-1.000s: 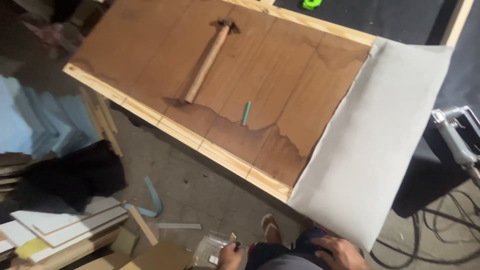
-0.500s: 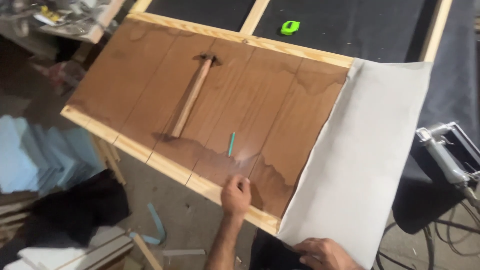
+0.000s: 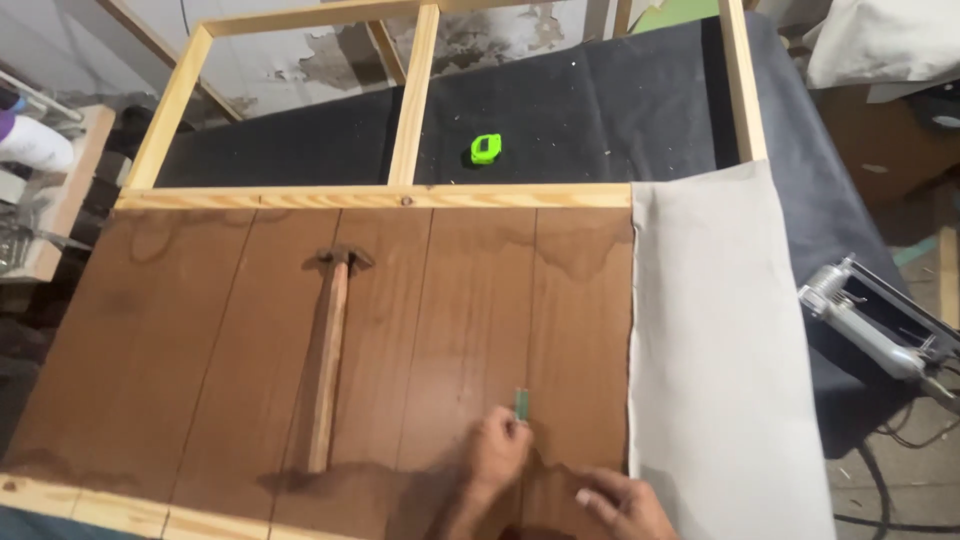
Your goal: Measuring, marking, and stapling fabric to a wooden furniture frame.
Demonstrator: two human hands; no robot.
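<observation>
My left hand point(image 3: 497, 452) rests on the brown hardboard panel point(image 3: 200, 340), its fingertips touching the lower end of a small green pencil-like stick point(image 3: 521, 402). Just right of it, my right hand point(image 3: 622, 503) lies flat on the panel near the edge of a grey sheet point(image 3: 720, 380), fingers spread. A wooden-handled hammer point(image 3: 329, 360) lies on the panel to the left of both hands, head pointing away from me.
The panel sits on a pale wooden frame point(image 3: 415, 100) over a black cloth point(image 3: 570, 110). A bright green tape measure point(image 3: 485, 149) lies on the cloth. A silver power tool point(image 3: 870, 320) with cables sits at the right.
The camera has swung up and squared onto the panel. My left hand has reached forward to the green stick, and my right hand has come onto the panel beside it.
</observation>
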